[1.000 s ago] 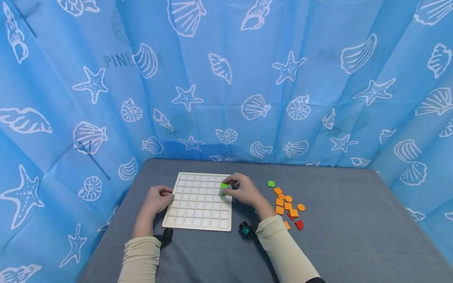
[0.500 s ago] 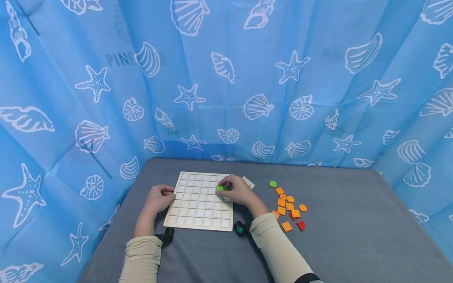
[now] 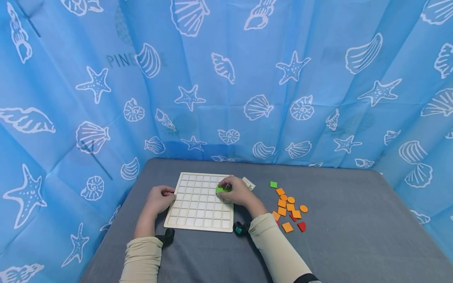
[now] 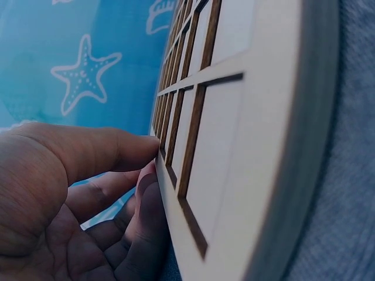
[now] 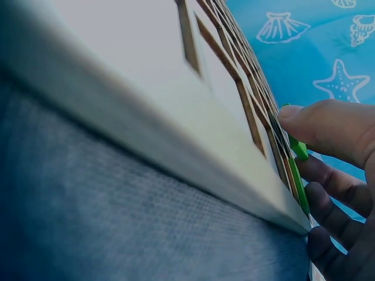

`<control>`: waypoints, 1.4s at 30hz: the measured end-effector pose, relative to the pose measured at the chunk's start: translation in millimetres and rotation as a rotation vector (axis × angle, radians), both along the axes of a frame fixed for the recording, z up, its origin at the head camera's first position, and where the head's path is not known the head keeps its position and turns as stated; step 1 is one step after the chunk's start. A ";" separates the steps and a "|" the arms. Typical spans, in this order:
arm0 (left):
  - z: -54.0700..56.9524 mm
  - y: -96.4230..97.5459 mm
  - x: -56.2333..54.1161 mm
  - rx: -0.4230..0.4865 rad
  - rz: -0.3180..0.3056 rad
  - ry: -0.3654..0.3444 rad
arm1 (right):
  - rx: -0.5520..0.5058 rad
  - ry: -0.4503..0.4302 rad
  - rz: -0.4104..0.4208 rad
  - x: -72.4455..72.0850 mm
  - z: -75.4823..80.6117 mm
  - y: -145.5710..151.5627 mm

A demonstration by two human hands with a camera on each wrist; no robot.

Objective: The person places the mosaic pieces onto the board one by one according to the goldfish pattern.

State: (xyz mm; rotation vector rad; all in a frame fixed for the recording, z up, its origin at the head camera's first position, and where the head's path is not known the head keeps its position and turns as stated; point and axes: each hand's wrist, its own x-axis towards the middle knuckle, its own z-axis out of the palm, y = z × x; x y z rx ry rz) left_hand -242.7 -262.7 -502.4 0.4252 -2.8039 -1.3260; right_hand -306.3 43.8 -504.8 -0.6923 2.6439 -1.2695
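Observation:
A pale wooden board with a grid of square recesses lies on the grey-covered table. At its left edge, my left hand holds the rim; the left wrist view shows the thumb tip on the edge and the fingers curled beside it. Over the upper right cells, my right hand pinches a green square tile between thumb and fingers. A second green tile lies at the board's right side beneath that hand, partly covered by the fingers. Whether the pinched tile touches its cell is hard to tell.
Right of the board are a loose green square, several orange squares and discs, and red pieces. A small gridded card lies behind the right hand. A blue shell-print curtain hangs behind the table.
My right hand has moved slightly left over the board with the green tile, uncovering the small card and more orange pieces. In the last half second it barely moves. The left hand stays at the rim.

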 end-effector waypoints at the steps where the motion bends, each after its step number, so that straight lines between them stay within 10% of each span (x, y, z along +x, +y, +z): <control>1: -0.2 0.2 0.1 -0.002 0.000 0.000 | 0.003 0.003 -0.001 0.2 0.1 -0.1; 27: -3.0 0.3 2.3 0.021 0.007 0.004 | -0.018 0.032 0.051 1.2 6.8 7.6; 42: -1.8 0.3 1.1 0.024 0.008 -0.003 | -0.105 0.113 -0.140 -17.1 29.3 104.4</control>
